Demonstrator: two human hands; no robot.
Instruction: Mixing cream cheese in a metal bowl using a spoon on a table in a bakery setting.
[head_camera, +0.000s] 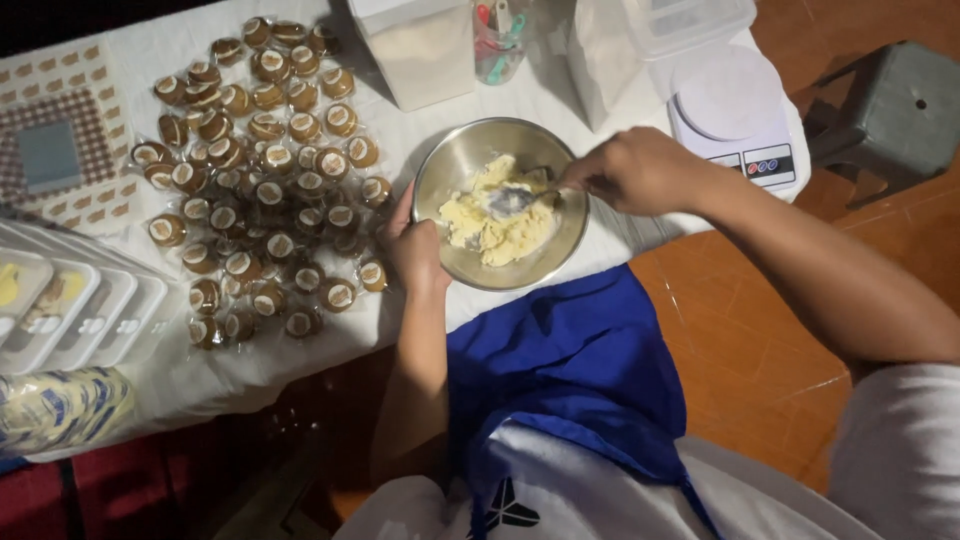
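The right hand (640, 172) is clenched around the handle of a metal spoon (515, 200), gripping it at the far right rim of the steel bowl (565, 245). The spoon's head lies sunk in the pale yellow dough (490, 225) that fills the middle and left of the bowl. The left hand (412, 245) grasps the bowl's left rim, fingers curled against the outer wall, thumb at the edge.

Left of the bowl, touching the left hand's knuckles at the nearest ones, spreads a wide heap of small round brown cakes in clear wrappers (255, 170). Further left of the bowl, past the heap, stands a row of clear plastic trays (75, 310), some holding something yellow, and below them a patterned bag (60, 405). Behind the bowl stand a white box-shaped container (415, 50), a clear cup of coloured utensils (498, 40) and a white bag (605, 55). Behind and to the right of the bowl, just beyond the right hand, sits a white kitchen scale (735, 125).

All of this rests on a white tablecloth (230, 370). Right of the bowl, off the table, the floor is orange tile (740, 350), with a grey stool (890, 110) on it. A blue apron (570, 370) hangs just below the bowl, against the table's near edge.
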